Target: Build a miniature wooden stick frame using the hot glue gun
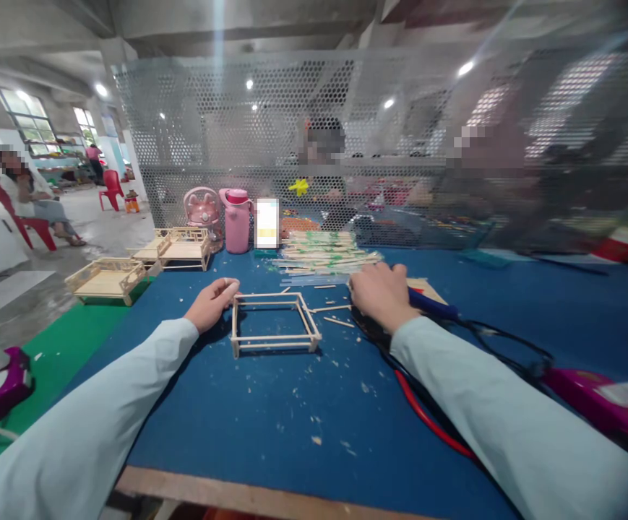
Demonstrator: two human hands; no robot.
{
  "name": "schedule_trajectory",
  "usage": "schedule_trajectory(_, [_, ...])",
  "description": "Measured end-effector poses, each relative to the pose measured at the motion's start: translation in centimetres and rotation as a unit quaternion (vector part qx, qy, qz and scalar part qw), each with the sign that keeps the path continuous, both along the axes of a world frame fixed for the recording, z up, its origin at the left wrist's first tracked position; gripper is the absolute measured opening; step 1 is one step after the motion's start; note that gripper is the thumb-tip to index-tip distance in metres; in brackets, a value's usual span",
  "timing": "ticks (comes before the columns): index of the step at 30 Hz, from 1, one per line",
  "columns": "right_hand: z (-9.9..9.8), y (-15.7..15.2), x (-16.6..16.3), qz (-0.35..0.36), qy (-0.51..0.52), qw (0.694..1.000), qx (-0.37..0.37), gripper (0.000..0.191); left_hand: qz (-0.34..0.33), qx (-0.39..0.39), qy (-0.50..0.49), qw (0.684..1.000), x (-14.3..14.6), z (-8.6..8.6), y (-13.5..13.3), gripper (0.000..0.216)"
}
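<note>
A small rectangular frame of thin wooden sticks [275, 338] stands on the blue tabletop, with short posts at its corners. My left hand [210, 303] is closed at its back left corner, fingertips pinched against the wood. To the right of the frame, my right hand [381, 295] is bent downward with curled fingers; what lies under them is hidden. Beside that hand is a dark blue tool handle [433, 303] with a black cable. A few loose sticks [338, 322] lie between the frame and my right hand. Behind it is a pile of wooden sticks [319, 249] in clear wrapping.
Several finished-looking miniature wooden beds [108, 278] stand at the left. A pink bottle [236, 222] and a lit phone [267, 222] stand before a perforated metal screen [227, 115]. Purple power strips [600, 404] lie on both sides. People sit beyond the screen and at far left.
</note>
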State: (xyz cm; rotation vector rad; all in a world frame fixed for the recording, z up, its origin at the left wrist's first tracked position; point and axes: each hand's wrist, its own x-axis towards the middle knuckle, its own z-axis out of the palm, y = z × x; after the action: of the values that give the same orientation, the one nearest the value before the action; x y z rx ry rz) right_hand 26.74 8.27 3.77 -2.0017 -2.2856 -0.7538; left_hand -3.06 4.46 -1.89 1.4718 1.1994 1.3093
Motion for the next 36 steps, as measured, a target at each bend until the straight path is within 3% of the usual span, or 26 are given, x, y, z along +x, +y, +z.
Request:
schedule_trajectory(8, [0.6, -0.7, 1.7, -0.026, 0.027, 0.999, 0.001, 0.023, -0.004, -0.003, 0.008, 1.0, 0.1, 0.0, -0.1, 0.041])
schedule_trajectory(17, [1.2, -5.7, -1.6, 0.085, 0.158, 0.982, -0.061, 0.027, 0.002, -0.005, 0.008, 1.0, 0.0, -0.1, 0.1, 0.047])
schedule_trajectory(22, [-0.1, -7.6, -2.2, 0.19, 0.29, 0.927, -0.145, 0.04, 0.031, 0.014, 0.026, 0.999, -0.6, -0.1, 0.2, 0.043])
schedule_trajectory(25, [-1.1, -8.0, -2.1, 0.214, 0.319, 0.901, -0.202, 0.051, 0.045, 0.021, 0.037, 0.998, -1.0, -0.2, 0.2, 0.039])
schedule_trajectory(30, [-2.3, -7.9, -2.1, 0.249, 0.396, 0.86, -0.205, 0.075, 0.044, 0.013, 0.056, 0.997, -1.1, -0.1, 0.1, 0.035])
schedule_trajectory(32, [-2.6, -7.5, -2.1, 0.25, 0.446, 0.844, -0.165, 0.069, 0.043, 0.005, 0.063, 0.997, -1.0, 0.0, 0.0, 0.034])
schedule_trajectory(36, [-3.0, -6.8, -2.2, 0.24, 0.536, 0.805, -0.081, 0.037, 0.036, -0.008, 0.073, 0.997, -1.0, 0.2, -0.2, 0.032])
